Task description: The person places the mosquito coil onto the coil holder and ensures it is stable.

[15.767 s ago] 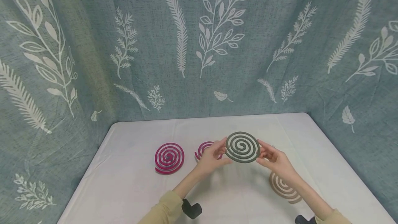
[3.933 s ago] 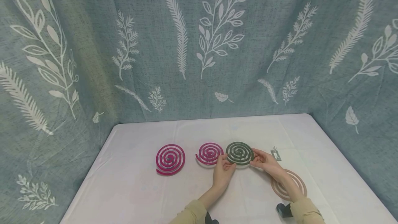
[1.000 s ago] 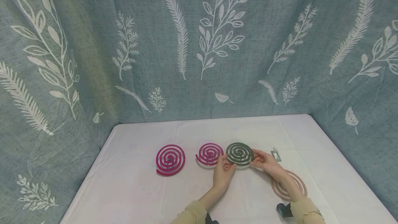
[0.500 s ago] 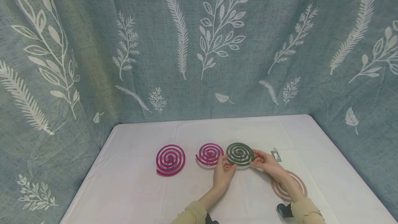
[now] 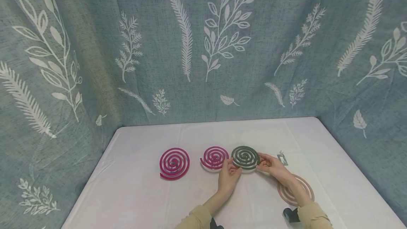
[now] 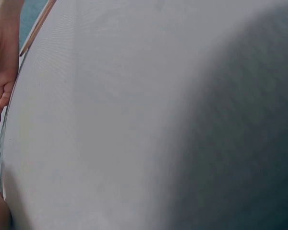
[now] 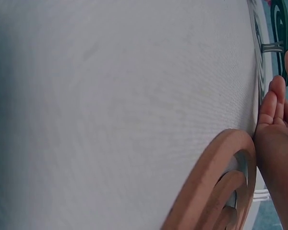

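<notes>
At the far left, in front of a leaf-printed curtain (image 5: 143, 45), a magenta mosquito coil (image 5: 173, 163) stands alone on a white tablecloth (image 5: 127, 186). Well to its right is a smaller magenta coil (image 5: 215, 157). Just beside that, the person's left hand (image 5: 227, 177) pinches the near left rim of a dark green mosquito coil (image 5: 245, 156), which lies roughly level between both hands. Grey metal prongs (image 7: 272, 47) show at the green coil in the right-wrist view; whether it is seated on them cannot be told. The right hand (image 5: 275, 167) pinches its right rim, thumb below and fingers above. Farther right sits a small metal stand (image 5: 285, 159), and nearer the person a brown mosquito coil (image 7: 201, 191), partly hidden by the right forearm (image 5: 297, 192). The coil looks brittle, so uneven pressure from the two grips could crack it; releasing one side early could tip it. A sideways slip of the left fingers could jog the smaller magenta coil, and a dropped forearm could press on the brown one.
</notes>
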`<action>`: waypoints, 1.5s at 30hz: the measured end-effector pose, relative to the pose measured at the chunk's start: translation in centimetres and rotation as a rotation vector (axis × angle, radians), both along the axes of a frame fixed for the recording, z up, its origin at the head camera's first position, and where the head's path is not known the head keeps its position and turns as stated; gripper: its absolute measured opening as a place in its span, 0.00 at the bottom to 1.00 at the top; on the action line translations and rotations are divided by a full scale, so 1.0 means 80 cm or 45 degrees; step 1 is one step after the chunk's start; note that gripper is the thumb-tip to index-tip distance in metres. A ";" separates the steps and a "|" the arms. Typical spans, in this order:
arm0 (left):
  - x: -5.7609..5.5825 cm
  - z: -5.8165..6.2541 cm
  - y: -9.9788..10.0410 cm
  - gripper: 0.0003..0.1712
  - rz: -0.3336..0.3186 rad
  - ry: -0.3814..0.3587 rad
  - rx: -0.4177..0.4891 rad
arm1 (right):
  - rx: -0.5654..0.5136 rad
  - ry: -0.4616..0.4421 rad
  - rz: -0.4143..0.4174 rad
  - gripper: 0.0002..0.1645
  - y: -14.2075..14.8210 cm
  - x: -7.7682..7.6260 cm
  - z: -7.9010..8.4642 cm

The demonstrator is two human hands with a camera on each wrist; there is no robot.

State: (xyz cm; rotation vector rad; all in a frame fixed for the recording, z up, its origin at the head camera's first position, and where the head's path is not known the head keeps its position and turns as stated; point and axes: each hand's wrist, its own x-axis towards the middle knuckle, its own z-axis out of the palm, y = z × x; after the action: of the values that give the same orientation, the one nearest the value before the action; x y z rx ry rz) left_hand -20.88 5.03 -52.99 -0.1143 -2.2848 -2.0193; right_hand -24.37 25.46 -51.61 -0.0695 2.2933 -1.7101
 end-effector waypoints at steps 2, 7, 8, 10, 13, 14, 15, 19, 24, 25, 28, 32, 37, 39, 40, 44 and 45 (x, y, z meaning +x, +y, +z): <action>0.000 0.000 0.000 0.27 -0.002 -0.008 -0.002 | 0.000 0.001 -0.001 0.43 0.000 0.000 0.000; -0.001 0.000 0.000 0.27 -0.003 -0.014 -0.008 | -0.013 0.003 0.010 0.43 0.001 0.000 -0.001; -0.001 -0.001 0.000 0.27 -0.003 -0.013 -0.012 | -0.013 0.002 0.011 0.43 0.001 0.000 -0.001; -0.001 -0.001 -0.001 0.27 -0.007 -0.005 -0.018 | -0.013 0.002 0.013 0.43 0.001 0.000 -0.001; -0.001 -0.001 -0.001 0.27 -0.010 0.006 -0.032 | -0.007 0.003 0.005 0.43 0.000 0.000 0.000; -0.001 -0.001 -0.001 0.27 -0.011 0.008 -0.035 | -0.004 0.002 0.001 0.43 0.000 0.000 0.000; -0.001 -0.001 -0.001 0.27 -0.012 0.008 -0.033 | -0.002 0.002 0.000 0.43 0.000 0.000 0.000; -0.001 -0.001 -0.001 0.27 -0.010 -0.002 -0.019 | 0.014 -0.001 -0.012 0.43 0.000 0.000 0.000; 0.000 0.001 0.000 0.27 0.005 -0.032 -0.010 | 0.020 0.001 -0.018 0.44 -0.001 0.001 0.000; 0.001 0.004 0.000 0.27 0.007 -0.035 -0.011 | 0.021 0.002 -0.018 0.44 -0.001 0.001 0.000; 0.008 0.019 -0.001 0.26 -0.003 -0.036 -0.001 | 0.020 0.003 -0.019 0.43 -0.001 0.001 0.001; 0.019 0.045 -0.004 0.25 -0.027 -0.037 0.014 | 0.005 0.003 -0.013 0.43 -0.001 0.001 0.001; 0.016 0.040 -0.003 0.25 -0.018 -0.032 0.012 | 0.004 0.009 -0.004 0.43 0.001 0.001 0.000; 0.010 0.027 -0.001 0.25 -0.005 -0.028 0.002 | 0.002 0.007 -0.004 0.43 0.001 0.001 0.000; 0.007 0.020 0.000 0.26 0.003 -0.032 -0.004 | 0.001 0.006 -0.005 0.43 0.001 0.001 0.000; -0.002 0.001 0.003 0.27 0.019 -0.042 -0.025 | 0.001 0.002 -0.009 0.43 0.000 0.001 0.000; -0.002 0.000 0.002 0.27 0.020 -0.045 -0.029 | 0.002 0.003 -0.011 0.43 0.000 0.001 0.000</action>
State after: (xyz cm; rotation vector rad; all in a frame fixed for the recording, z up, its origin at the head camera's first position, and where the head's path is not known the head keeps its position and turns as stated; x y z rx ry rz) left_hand -21.03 5.21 -53.01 -0.0622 -2.3225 -2.0043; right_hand -24.33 25.47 -51.64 -0.0611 2.2998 -1.7127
